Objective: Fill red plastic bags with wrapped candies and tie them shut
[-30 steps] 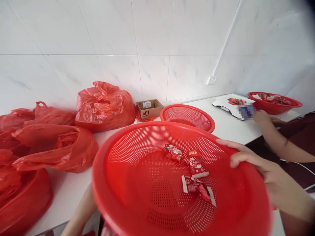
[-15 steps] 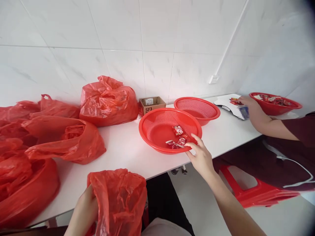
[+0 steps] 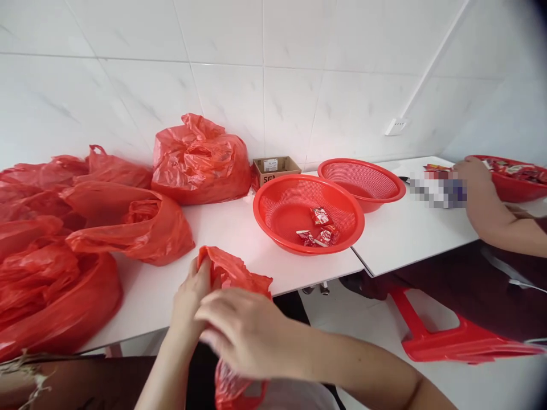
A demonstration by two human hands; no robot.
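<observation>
My left hand (image 3: 192,290) is closed on the rim of a thin red plastic bag (image 3: 239,270), just off the table's front edge. The bag's lower part hangs towards my lap, with something crinkled showing through it. My right hand (image 3: 252,327) lies across the front of the bag, fingers bent and smeared by motion; whether it grips the plastic does not show. Beyond the bag, a red plastic colander (image 3: 273,228) on the white table holds a few small red-and-white wrapped snacks (image 3: 325,236).
Several red plastic bags (image 3: 137,228) crowd the left side. A small cardboard box (image 3: 277,168) and another red colander (image 3: 363,171) stand behind. At right, a co-worker's arm (image 3: 491,210) reaches by a full red basin (image 3: 513,185); a red stool (image 3: 431,341) is below.
My right hand has left the colander's rim and come back over the bag. My left hand has raised the bag and moved right. The view has shifted slightly.
</observation>
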